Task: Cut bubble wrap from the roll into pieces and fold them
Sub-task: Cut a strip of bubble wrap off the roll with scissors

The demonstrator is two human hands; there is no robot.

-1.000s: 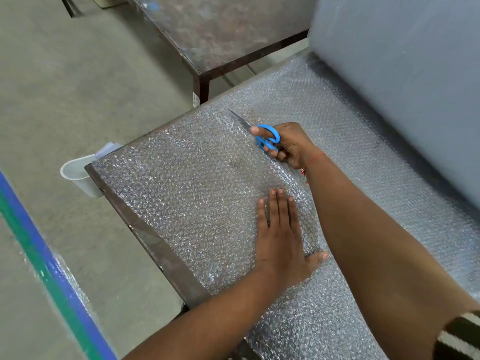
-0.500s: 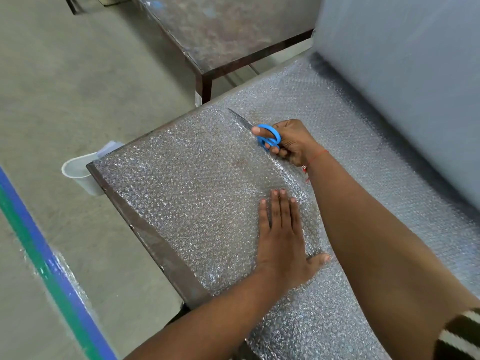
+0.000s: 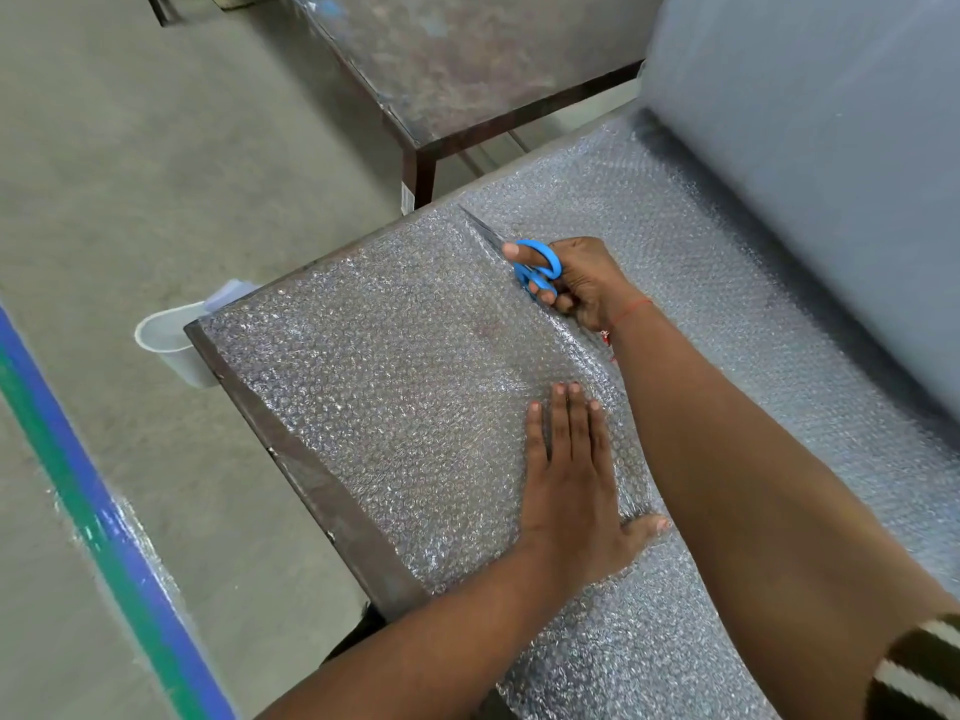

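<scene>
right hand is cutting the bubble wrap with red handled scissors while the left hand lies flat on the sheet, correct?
Not quite: the head view shows the scissors have blue handles, not red. The right hand does cut the bubble wrap while the left hand lies flat on it.

Clear bubble wrap (image 3: 395, 366) flat across the table, big grey roll (image 3: 810, 148) (far right) behind it

Roll (image 3: 810, 163) ran off the top and right edges, blurred. Scissors (image 3: 535, 267) handles mostly covered by the right hand (image 3: 587, 288); blade partly under the wrap (image 3: 374, 387). Cup (image 3: 171, 340) half hidden behind the table (image 3: 311, 485) corner. Striped sleeve (image 3: 919, 672) cut off bottom right.
</scene>
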